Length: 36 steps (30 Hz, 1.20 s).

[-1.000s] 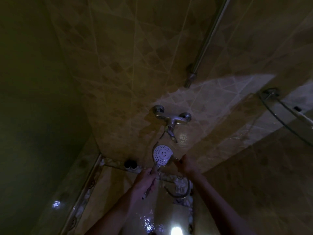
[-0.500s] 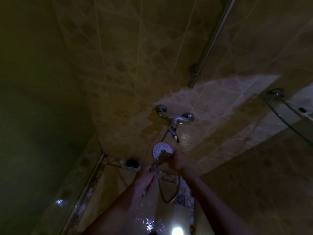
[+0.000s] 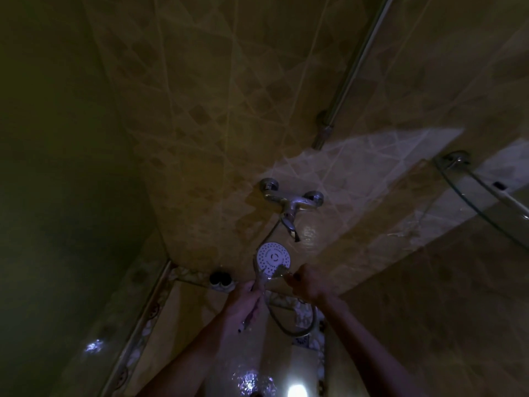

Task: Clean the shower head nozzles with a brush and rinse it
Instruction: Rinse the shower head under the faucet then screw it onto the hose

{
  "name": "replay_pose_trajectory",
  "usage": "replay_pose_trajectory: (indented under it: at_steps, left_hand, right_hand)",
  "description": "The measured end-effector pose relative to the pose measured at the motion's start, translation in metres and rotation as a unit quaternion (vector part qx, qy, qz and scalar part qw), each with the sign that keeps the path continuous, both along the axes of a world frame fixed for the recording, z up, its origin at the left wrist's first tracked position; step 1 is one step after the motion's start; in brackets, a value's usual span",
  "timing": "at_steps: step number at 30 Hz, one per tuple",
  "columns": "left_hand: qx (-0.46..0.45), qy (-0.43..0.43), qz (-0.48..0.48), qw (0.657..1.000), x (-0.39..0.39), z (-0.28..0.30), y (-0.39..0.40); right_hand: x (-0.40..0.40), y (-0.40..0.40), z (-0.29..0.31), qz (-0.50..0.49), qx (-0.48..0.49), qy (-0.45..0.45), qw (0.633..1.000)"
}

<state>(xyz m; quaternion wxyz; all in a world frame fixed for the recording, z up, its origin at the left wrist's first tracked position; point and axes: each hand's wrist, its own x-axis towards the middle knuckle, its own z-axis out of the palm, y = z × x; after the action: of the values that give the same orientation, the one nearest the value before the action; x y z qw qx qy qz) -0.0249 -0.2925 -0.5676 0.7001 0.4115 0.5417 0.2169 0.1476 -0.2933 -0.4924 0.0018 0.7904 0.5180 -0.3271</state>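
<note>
— What's up on that tiled wall (image 3: 229, 110)?

— A chrome mixer tap (image 3: 292, 200), and just below it the shower head (image 3: 273, 258), white face towards us.

— Who has it?

— The left hand (image 3: 243, 306) grips its handle. The right hand (image 3: 307, 283) pinches a small brush (image 3: 279, 271) against the face's lower edge.

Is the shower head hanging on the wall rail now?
No, the left hand holds the shower head by its handle, below the tap.
</note>
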Motion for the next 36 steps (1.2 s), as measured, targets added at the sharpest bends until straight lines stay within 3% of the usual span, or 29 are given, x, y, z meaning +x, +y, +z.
replay_pose_trajectory:
  at_steps: [5, 12, 18, 23, 30, 36]
  left_hand:
    - [-0.001, 0.017, -0.016, 1.0, 0.003, -0.006, 0.001]
    - [0.017, -0.014, -0.018, 1.0, -0.002, -0.006, 0.005]
    - [0.012, -0.022, -0.012, 1.0, -0.002, -0.004, 0.007]
    - [0.024, -0.008, -0.025, 0.999, -0.002, 0.001, 0.006]
    - [0.014, -0.002, -0.027, 1.0, -0.004, -0.002, 0.008]
    - [-0.002, -0.035, -0.012, 0.999, -0.006, -0.001, 0.009]
  right_hand:
    - [-0.005, 0.017, 0.015, 0.009, 0.002, 0.008, 1.0]
    - [0.016, 0.013, 0.032, -0.059, 0.022, 0.019, 0.998]
    - [0.009, -0.014, 0.021, -0.036, -0.022, 0.007, 0.999]
    - [-0.008, -0.008, 0.018, -0.002, -0.005, 0.018, 1.0]
    - [0.008, 0.011, 0.021, -0.065, 0.023, 0.038, 0.997]
    - [0.011, -0.014, 0.019, -0.043, -0.009, 0.024, 0.999]
